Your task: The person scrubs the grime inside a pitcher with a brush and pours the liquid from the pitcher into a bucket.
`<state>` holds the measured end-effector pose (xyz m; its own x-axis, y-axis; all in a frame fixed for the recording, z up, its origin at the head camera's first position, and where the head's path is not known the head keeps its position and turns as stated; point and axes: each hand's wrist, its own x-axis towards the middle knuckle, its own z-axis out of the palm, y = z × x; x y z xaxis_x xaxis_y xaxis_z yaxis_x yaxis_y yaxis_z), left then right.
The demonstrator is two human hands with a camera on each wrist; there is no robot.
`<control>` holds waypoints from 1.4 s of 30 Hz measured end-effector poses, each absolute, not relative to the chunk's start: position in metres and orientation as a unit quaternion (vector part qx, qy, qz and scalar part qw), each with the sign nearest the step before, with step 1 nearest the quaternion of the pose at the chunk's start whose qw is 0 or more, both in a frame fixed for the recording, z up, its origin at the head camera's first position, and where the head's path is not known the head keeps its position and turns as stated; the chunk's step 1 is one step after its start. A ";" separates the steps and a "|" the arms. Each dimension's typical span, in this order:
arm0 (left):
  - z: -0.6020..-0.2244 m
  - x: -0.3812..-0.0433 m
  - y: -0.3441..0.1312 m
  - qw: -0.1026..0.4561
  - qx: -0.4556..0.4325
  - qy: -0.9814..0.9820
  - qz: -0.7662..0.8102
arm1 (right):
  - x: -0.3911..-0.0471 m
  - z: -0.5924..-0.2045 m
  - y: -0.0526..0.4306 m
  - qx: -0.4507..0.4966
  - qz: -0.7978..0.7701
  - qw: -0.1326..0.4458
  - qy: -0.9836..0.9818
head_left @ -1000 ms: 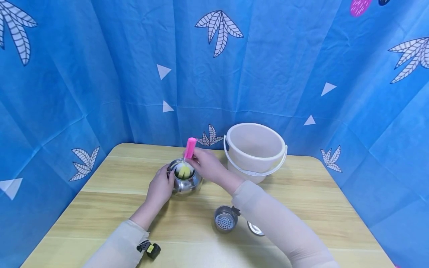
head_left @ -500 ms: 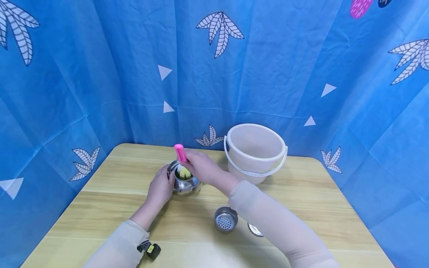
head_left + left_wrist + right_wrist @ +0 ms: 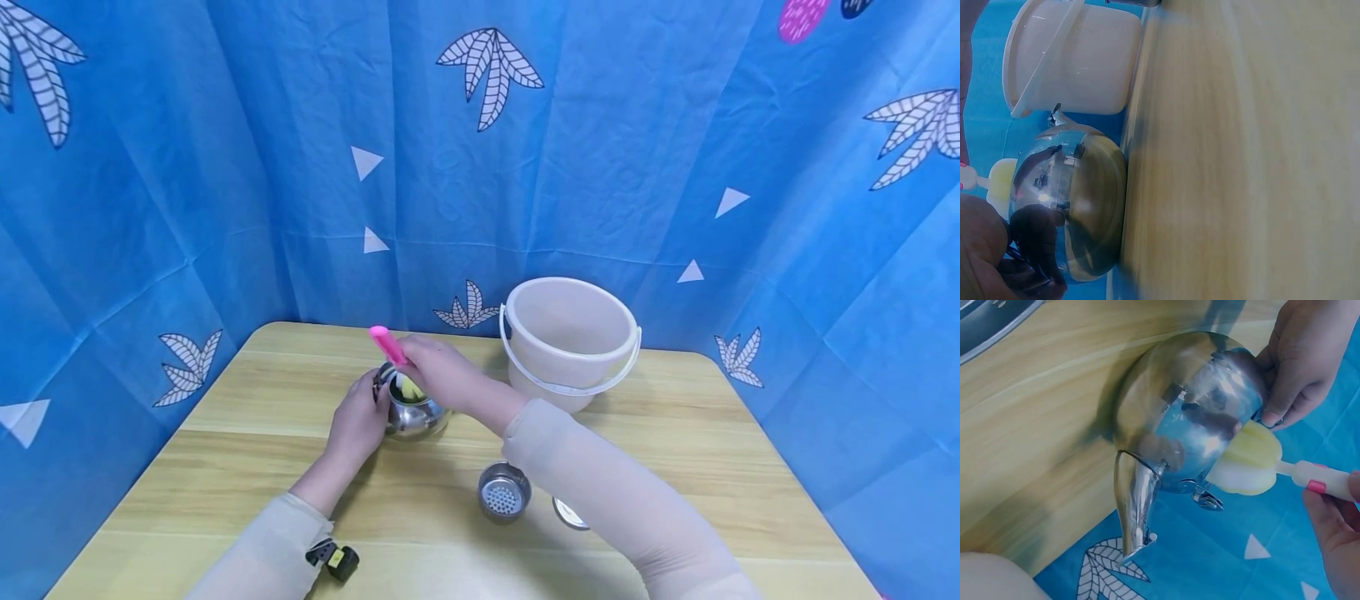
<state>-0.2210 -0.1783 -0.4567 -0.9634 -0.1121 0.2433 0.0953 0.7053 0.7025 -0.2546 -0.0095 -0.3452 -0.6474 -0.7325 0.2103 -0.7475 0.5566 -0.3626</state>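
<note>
A shiny stainless steel teapot (image 3: 415,422) stands upright on the wooden table, its spout (image 3: 1135,503) showing in the right wrist view. My left hand (image 3: 362,417) grips it at the handle side, the thumb by the rim. Held in my right hand (image 3: 444,375) is a sponge brush (image 3: 1250,456) with a pink and white handle and a yellow and white sponge head. That head sits partly inside the teapot's mouth, and the rest of it shows above the rim. In the head view the pink handle end leans to the left.
Nearer the front, under the right forearm, are a metal strainer (image 3: 503,493) with a perforated bottom and a round metal lid (image 3: 568,513), partly covered by the sleeve. A white bucket (image 3: 572,367) with a handle stands at the back right. Blue curtain (image 3: 465,167) surrounds the table.
The brush handle has tipped from nearly upright to leaning left, and my right hand has shifted slightly left and down with it. The left hand and the teapot stay in place.
</note>
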 end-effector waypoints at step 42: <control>-0.458 -0.223 -0.176 0.158 0.022 -0.922 -0.353 | -0.278 -0.326 -0.024 0.414 0.204 -0.055 -0.885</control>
<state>-0.2232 -0.1758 -0.4580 -0.9490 -0.1515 0.2766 0.0719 0.7500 0.6575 -0.2781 -0.0235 -0.3265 -0.6510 -0.7558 0.0704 -0.7106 0.5742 -0.4066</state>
